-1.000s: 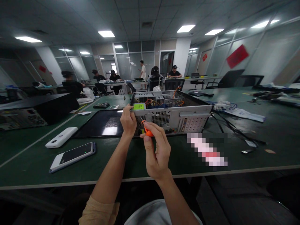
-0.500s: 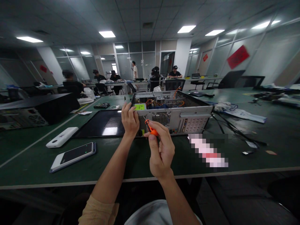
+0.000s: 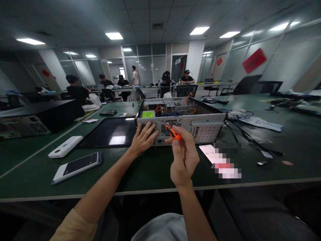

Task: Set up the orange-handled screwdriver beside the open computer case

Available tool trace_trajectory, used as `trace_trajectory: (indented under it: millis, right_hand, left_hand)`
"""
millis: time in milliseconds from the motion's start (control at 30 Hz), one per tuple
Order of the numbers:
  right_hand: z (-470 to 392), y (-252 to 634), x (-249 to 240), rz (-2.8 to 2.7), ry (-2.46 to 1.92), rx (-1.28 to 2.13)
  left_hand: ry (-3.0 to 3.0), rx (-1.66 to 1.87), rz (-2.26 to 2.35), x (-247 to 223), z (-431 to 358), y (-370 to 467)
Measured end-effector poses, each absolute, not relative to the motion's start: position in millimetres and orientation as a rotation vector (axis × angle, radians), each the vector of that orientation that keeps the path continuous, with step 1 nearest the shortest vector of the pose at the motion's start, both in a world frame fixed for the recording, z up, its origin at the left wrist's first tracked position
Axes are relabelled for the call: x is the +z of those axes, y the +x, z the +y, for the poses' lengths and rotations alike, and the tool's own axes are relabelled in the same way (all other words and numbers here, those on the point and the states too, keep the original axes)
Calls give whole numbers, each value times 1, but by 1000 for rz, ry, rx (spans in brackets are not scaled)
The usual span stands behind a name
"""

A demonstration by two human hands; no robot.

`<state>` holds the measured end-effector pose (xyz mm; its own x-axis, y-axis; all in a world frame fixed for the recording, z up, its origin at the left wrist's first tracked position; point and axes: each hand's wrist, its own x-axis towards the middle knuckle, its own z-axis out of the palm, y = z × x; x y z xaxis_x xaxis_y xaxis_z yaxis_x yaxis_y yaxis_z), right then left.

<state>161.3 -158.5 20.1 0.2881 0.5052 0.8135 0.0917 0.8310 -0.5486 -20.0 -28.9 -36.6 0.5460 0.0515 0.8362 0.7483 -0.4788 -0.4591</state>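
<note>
An opened computer case (image 3: pixel 208 129) lies on the green table, its rear panel facing me, with orange and dark cables inside. A power supply with a bright green label (image 3: pixel 147 114) sits in its left corner. My left hand (image 3: pixel 143 139) rests against the panel's left part, fingers spread and holding nothing. My right hand (image 3: pixel 184 155) is closed around an orange and black screwdriver (image 3: pixel 173 133). Its thin shaft points up and left toward the vented part of the panel; whether the tip touches is unclear.
Left of the case lie a black side panel (image 3: pixel 107 132), a white device (image 3: pixel 65 146) and another with a dark screen (image 3: pixel 77 167). A lit phone (image 3: pixel 209 152), black cables (image 3: pixel 250 137) and gloves (image 3: pixel 260 122) lie right. People sit behind.
My left hand has come down from the case's top left corner onto the rear panel, its fingers now spread. My right hand has moved right and slightly down with the screwdriver.
</note>
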Motion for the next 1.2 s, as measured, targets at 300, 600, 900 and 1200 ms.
trace_trajectory:
  millis: [300,600,900,1200]
  right_hand:
    - [-152,166,18,-1228,-588,301]
    - [-152,192,4,-1308,-627,301]
    - [-182,217,-30,-1409,-653,328]
    - [-185,192,-51,-1945,-686,267]
  left_hand:
    - [-2080,-1022,-811,-42,-45,-28]
    - [-2367,-1011,-963,-23,-65,-22]
    - [-3457,-743,-2174,9,-75,-49]
    - [-3614,-295,-2444,6,-60,-35]
